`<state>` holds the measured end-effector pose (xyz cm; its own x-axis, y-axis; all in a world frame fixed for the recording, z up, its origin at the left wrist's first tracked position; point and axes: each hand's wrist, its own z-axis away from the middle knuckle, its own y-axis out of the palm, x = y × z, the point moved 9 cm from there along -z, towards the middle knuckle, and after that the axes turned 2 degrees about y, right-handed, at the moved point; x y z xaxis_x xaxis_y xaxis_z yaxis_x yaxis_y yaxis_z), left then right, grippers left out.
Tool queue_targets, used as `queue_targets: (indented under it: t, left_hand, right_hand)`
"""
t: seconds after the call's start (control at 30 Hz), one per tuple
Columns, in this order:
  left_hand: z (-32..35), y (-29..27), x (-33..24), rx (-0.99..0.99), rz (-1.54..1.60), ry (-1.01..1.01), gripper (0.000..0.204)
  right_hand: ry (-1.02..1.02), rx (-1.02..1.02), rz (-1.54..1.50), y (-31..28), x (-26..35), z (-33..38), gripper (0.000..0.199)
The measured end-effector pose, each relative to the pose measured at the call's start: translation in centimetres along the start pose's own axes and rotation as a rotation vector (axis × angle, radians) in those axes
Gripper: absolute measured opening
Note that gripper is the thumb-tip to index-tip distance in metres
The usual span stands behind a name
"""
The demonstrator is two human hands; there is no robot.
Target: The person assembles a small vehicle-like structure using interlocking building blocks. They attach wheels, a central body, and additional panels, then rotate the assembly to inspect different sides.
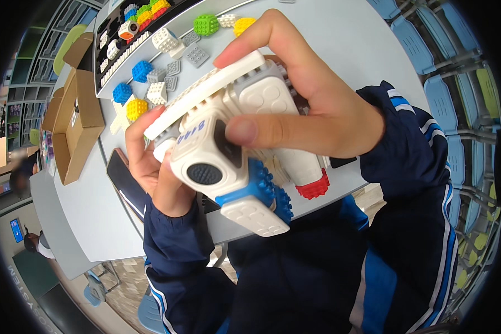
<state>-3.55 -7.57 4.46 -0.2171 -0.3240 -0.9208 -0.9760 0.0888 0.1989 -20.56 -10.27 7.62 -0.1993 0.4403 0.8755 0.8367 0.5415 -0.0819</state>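
Observation:
Between my two hands is a building-block model (264,94), lifted above the table in front of me. It joins white studded modules, a long white plate (200,94) on its far side, blue studded parts (261,183) and a red studded end (314,185). My left hand (150,161) is closed on the model's left end, its fingertips at the plate. My right hand (312,106) grips from the right, thumb on a dark panel of the white module with a black round grille (205,174) and index finger on the plate's far end. The model's underside is hidden.
Blue cubes (142,71), a yellow cube (136,109), a green cube (206,25) and grey plates (195,55) lie beyond my hands. A parts case (99,92) stands at the back left. An open cardboard box (80,125) and a dark flat device (122,178) are left.

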Motion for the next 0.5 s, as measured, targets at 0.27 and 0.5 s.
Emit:
queue_targets:
  t: [0.27, 0.5]
  left_hand:
    - [0.4, -1.0, 0.5, -0.092, -0.146, -0.019, 0.053]
    - [0.8, -1.3, 0.3, -0.112, -0.166, -0.059, 0.057]
  right_hand:
    - [-0.036, -0.031, 0.063, 0.0, 0.3, 0.3, 0.055]
    - [-0.037, -0.027, 0.066, 0.2, 0.5, 0.4, 0.049]
